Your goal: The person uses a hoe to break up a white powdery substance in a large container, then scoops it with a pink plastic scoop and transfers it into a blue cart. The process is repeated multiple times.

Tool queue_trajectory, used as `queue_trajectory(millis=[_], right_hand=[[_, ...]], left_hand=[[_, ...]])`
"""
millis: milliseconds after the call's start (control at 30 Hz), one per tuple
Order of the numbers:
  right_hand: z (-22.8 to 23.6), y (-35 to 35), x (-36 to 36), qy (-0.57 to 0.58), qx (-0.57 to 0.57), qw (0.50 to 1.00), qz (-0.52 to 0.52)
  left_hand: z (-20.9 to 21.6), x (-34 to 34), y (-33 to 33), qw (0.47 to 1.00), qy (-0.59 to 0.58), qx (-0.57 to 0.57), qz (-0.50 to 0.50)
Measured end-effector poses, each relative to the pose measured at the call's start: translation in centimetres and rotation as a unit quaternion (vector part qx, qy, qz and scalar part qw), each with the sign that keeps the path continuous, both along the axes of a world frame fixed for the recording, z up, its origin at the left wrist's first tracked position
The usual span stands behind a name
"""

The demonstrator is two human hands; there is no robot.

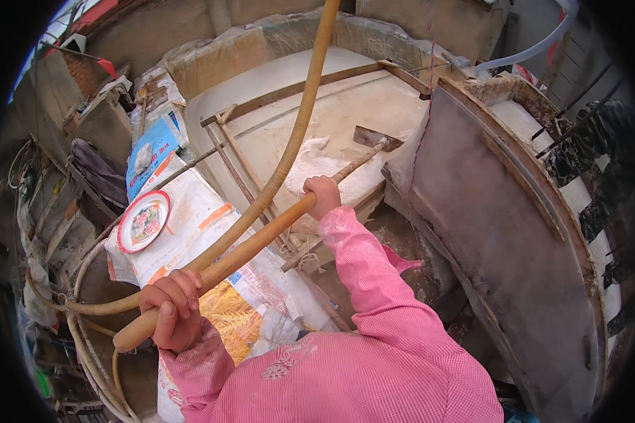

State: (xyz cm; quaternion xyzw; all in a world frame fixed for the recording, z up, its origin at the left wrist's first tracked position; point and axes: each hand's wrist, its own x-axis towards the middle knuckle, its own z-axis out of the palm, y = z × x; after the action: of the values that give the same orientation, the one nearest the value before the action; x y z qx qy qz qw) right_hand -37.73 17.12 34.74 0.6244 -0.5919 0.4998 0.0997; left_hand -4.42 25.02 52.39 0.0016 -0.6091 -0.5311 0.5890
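Both my hands grip the wooden handle of a hoe [271,229], which slants from lower left to upper right. My left hand [173,307] is wrapped round the handle near its rounded butt end. Farther up, my right hand [322,196] closes round the same handle, the arm stretched forward. The flat metal hoe blade [377,138] is at the far end, beside a heap of white powdery stuff [321,166] in a large pale vat [268,88]. A thick tan hose [305,116] curves down past the handle and runs close to my left hand.
At left, a red-rimmed patterned plate [144,221] lies on printed white sacks [187,208], near a blue bag [148,151]. A wooden frame [296,88] crosses the vat. To the right rises a broad grey tank wall [504,225]. A red cord [423,134] hangs down, and a pale hose [536,49] arches above.
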Motion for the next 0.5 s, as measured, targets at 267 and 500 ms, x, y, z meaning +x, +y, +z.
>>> queue_trajectory(millis=[267,500], right_hand=[[4.3,2.2,15.2,0.020,0.096,0.989,0.107],[9.0,6.0,23.0,0.045,0.131,0.973,0.185]], left_hand=[[4.6,16.4,3.4,0.999,-0.007,0.020,0.030],[7.4,26.0,7.5,0.998,0.004,0.015,0.055]])
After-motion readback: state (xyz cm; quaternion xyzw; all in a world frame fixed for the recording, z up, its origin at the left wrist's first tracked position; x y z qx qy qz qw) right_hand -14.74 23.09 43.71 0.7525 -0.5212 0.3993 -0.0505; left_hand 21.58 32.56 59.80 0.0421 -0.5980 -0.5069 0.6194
